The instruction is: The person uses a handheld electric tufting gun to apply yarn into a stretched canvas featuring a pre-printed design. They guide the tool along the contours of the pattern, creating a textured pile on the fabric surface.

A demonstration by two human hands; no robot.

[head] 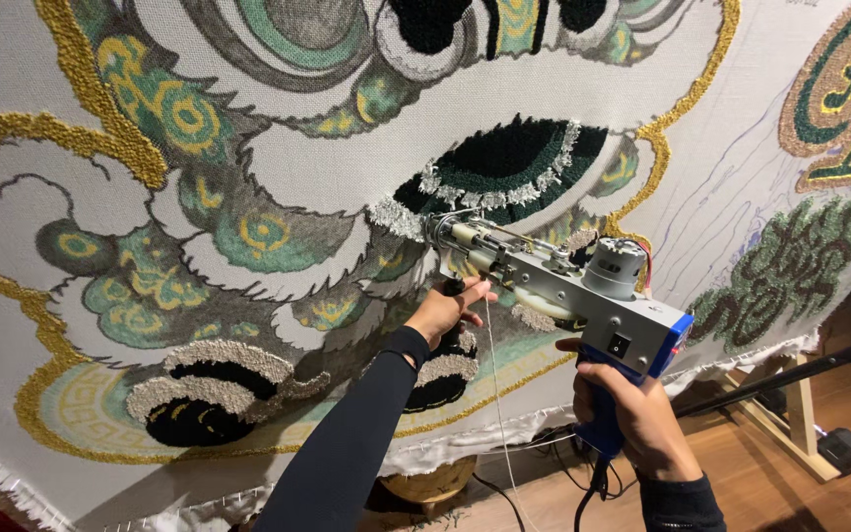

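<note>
A grey metal tufting gun [554,281] with a blue handle points its needle tip at a large stretched white cloth [278,167], which bears a tufted pattern in green, gold, black and grey. The tip touches the cloth by a silvery-white tufted edge under a black patch [504,158]. My right hand [632,409] grips the blue rear handle from below. My left hand [445,307], in a black sleeve, holds the black front grip under the gun's barrel. A thin white yarn [494,394] hangs down from the gun.
A wooden frame leg [790,414] and a dark metal bar [790,374] stand at the lower right over a wooden floor. Black cables [544,453] lie under the cloth's lower edge. A woven basket [430,483] sits below the cloth. More tufted shapes [790,266] fill the right side.
</note>
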